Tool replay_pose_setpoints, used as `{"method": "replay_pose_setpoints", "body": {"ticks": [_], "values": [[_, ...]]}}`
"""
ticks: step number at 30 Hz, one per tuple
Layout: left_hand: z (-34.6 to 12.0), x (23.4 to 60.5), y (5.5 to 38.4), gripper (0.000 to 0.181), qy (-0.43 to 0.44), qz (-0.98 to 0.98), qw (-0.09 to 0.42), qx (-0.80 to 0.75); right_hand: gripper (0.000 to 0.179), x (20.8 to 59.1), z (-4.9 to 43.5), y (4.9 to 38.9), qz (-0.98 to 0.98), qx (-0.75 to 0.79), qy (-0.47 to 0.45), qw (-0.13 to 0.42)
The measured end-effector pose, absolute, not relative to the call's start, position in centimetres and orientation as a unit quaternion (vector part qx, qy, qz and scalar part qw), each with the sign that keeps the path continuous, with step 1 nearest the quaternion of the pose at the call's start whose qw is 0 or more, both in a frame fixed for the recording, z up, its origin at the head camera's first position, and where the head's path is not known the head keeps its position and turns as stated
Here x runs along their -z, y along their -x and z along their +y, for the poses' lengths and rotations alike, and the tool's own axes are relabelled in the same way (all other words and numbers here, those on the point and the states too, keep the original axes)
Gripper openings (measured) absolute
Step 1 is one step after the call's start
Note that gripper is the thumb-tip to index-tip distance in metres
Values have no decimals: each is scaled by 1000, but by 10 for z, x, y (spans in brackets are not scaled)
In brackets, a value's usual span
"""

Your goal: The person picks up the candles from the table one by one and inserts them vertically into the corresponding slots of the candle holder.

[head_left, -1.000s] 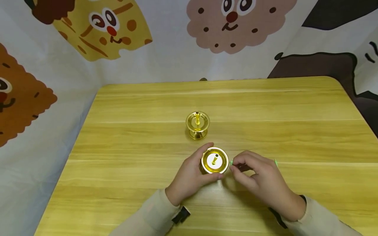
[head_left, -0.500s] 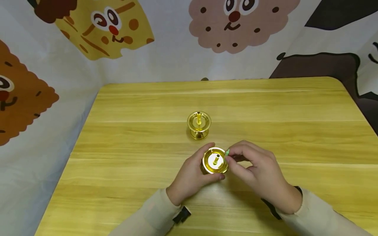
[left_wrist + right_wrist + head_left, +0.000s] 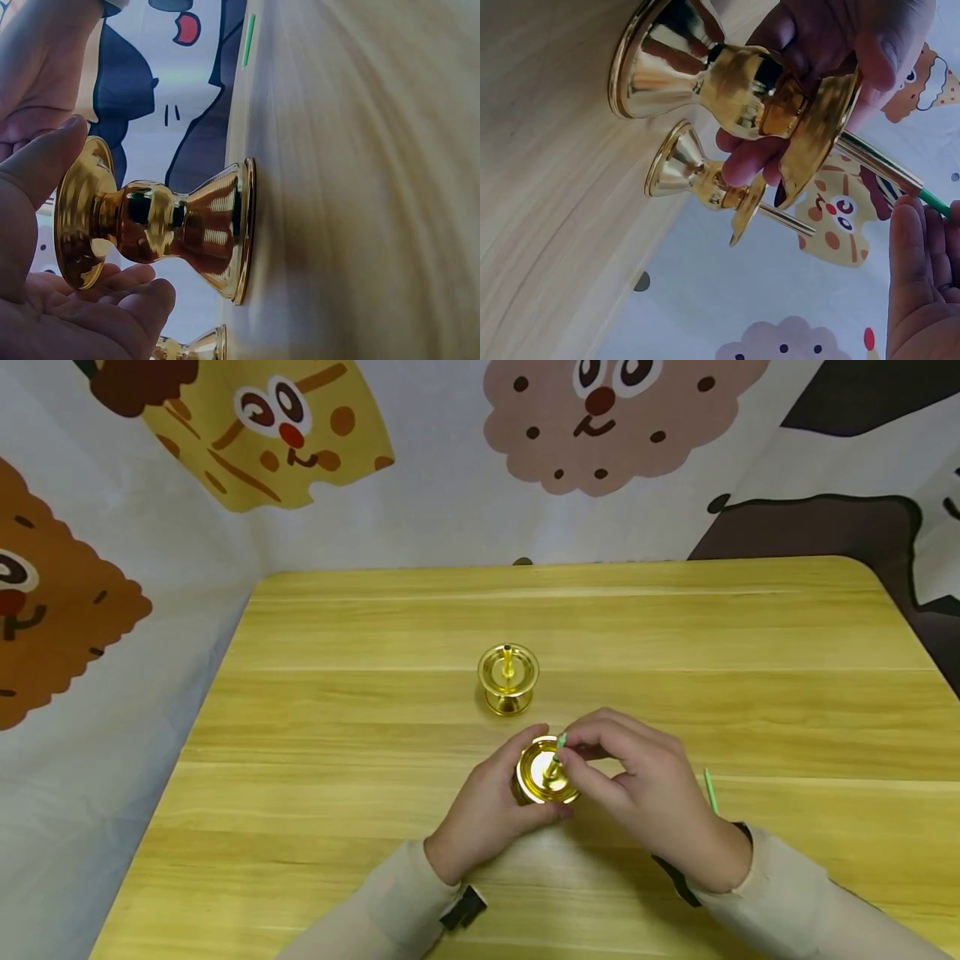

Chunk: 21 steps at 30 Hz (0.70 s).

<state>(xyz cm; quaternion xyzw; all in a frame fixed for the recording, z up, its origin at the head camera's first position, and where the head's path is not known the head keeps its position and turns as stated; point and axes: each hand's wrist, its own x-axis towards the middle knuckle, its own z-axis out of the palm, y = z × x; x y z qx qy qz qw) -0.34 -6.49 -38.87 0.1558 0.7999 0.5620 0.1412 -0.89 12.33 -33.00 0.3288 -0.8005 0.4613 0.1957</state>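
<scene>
My left hand [image 3: 487, 802] holds a shiny gold candle holder [image 3: 157, 221], thumb and fingers around its dish. Its flared base is down at the wooden table. A narrow tube [image 3: 881, 161] rises from the middle of the dish. With thumb and fingertips, my right hand [image 3: 637, 785] pinches a thin green candle [image 3: 934, 201] right at the top of that tube. Only a short piece of the candle shows; the rest is hidden by the fingers. Just beyond stands a matching gold candle holder [image 3: 508, 681], upright, its tube bare.
Another thin green candle [image 3: 711, 791] lies on the table [image 3: 337, 693] to the right, partly behind my right wrist. A white cloth [image 3: 435, 485] printed with cartoon biscuits hangs behind the table's far edge.
My right hand has moved left with the green candle, from beside the dish to over its tube. More of the candle on the table shows now. The left hand keeps its grip.
</scene>
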Motion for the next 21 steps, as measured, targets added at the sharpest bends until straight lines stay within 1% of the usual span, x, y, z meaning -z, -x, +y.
{"method": "replay_pose_setpoints", "body": {"ticks": [2, 5, 7, 8, 15, 19, 21], "values": [[-65, 389, 3, 86, -156, 801, 144, -559, 13, 331, 123, 9, -803, -465, -323, 184], [-65, 389, 4, 86, -157, 806, 142, -553, 21, 333, 123, 10, -806, -471, -317, 168], [-65, 388, 5, 86, -158, 809, 139, -549, 18, 335, 123, 10, -806, -475, -314, 162], [-65, 388, 5, 86, -158, 809, 139, -549, 14, 336, 123, 11, -804, -476, -316, 164], [-64, 387, 5, 86, -157, 809, 141, -548, 2, 343, 123, 11, -799, -485, -314, 165], [-64, 386, 5, 86, -155, 812, 142, -545, 22, 344, 123, 11, -798, -483, -318, 170], [-63, 386, 5, 86, -151, 812, 144, -545, 24, 345, 124, 11, -798, -486, -315, 165]]}}
